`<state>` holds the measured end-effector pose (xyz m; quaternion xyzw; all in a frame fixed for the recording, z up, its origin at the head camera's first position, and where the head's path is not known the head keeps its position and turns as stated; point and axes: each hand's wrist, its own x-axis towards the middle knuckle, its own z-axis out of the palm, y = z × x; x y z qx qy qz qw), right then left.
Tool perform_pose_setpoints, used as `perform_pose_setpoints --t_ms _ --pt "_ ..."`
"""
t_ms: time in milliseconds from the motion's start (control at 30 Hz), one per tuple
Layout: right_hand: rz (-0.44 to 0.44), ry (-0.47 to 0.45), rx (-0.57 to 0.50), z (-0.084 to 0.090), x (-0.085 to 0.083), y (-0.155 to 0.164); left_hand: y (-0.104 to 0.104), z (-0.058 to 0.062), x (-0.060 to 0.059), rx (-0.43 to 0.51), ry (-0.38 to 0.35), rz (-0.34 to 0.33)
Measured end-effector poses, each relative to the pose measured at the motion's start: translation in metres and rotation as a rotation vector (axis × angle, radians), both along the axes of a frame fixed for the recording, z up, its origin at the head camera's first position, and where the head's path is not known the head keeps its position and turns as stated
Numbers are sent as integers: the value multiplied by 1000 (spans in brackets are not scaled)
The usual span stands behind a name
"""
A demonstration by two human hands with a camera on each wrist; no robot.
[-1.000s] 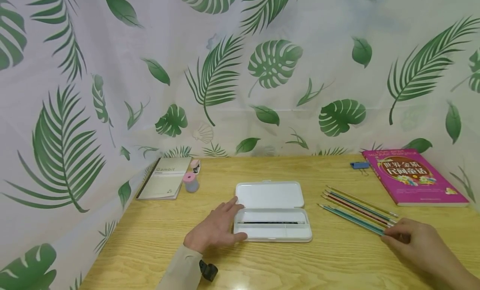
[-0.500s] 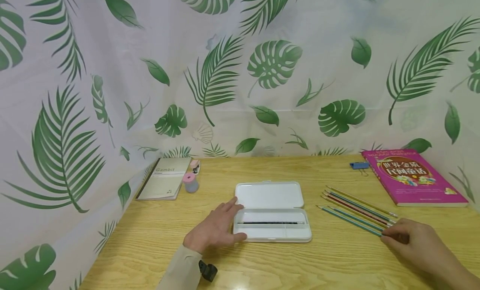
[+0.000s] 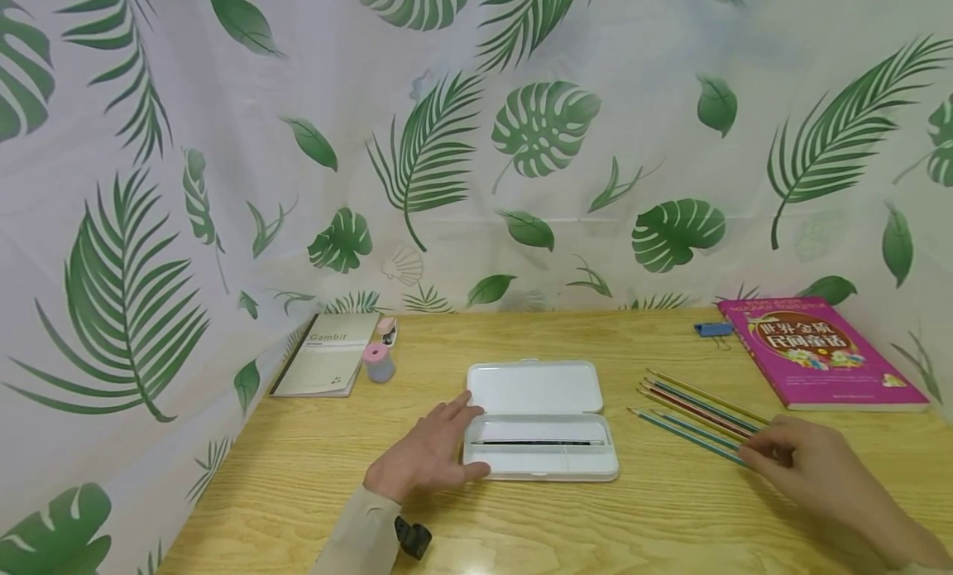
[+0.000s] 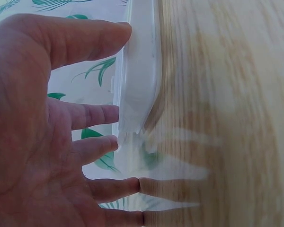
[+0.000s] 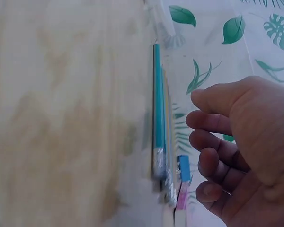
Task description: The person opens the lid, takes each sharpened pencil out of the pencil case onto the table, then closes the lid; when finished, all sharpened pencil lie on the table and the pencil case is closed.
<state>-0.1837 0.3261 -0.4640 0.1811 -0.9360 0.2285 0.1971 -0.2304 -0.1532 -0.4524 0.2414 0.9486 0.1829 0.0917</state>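
A white pencil case [image 3: 538, 389] lies open at the middle of the wooden table, with one dark pencil [image 3: 539, 442] in its near tray. My left hand [image 3: 430, 452] rests flat beside the case's left end, fingers straight and touching its edge [image 4: 137, 71]. Several coloured pencils [image 3: 692, 416] lie side by side to the right of the case. My right hand [image 3: 804, 467] hovers over their near ends. In the right wrist view its fingers [image 5: 213, 142] are loosely curled beside the teal pencil [image 5: 157, 109], with a gap between them and nothing held.
A pink book [image 3: 819, 352] and a blue binder clip [image 3: 713, 328] lie at the back right. A beige notebook [image 3: 328, 353] and a small pink-topped item [image 3: 378, 362] sit at the back left. Leaf-patterned curtain [image 3: 476, 145] closes in the back and left sides.
My right hand has slid a little left and forward over the near ends of the pencils. The left hand and the case have not moved.
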Motion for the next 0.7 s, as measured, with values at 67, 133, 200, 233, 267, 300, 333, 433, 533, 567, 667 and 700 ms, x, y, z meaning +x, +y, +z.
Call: perform_pose_setpoints --t_ms 67,133,200,233,267,300,333,433,533,567,667,700 --pt "29 17 -6 3 -3 -4 0 0 1 3 1 3" --pt "60 22 -26 5 -6 -9 0 0 1 6 0 2" --pt "83 29 -43 7 -9 -16 0 0 1 9 0 1" --pt "98 35 -53 8 -10 -20 0 0 1 10 1 0" --pt "112 29 -63 9 -12 -24 0 0 1 10 1 -1" --pt "123 26 -69 10 -13 -28 -1 0 1 10 1 -1" --pt "133 26 -71 11 -15 -33 -1 0 1 9 2 0" --pt "157 13 -79 13 -19 -48 -1 0 0 7 -1 2" --pt "163 3 -97 16 -23 -63 0 -1 0 4 -5 3" --pt "169 -6 -108 16 -25 -68 0 -1 0 3 -6 3" --pt "181 -27 -128 18 -29 -83 0 -1 -1 0 -4 2" --pt "188 -36 -135 18 -30 -88 0 -1 -1 -1 -3 2"
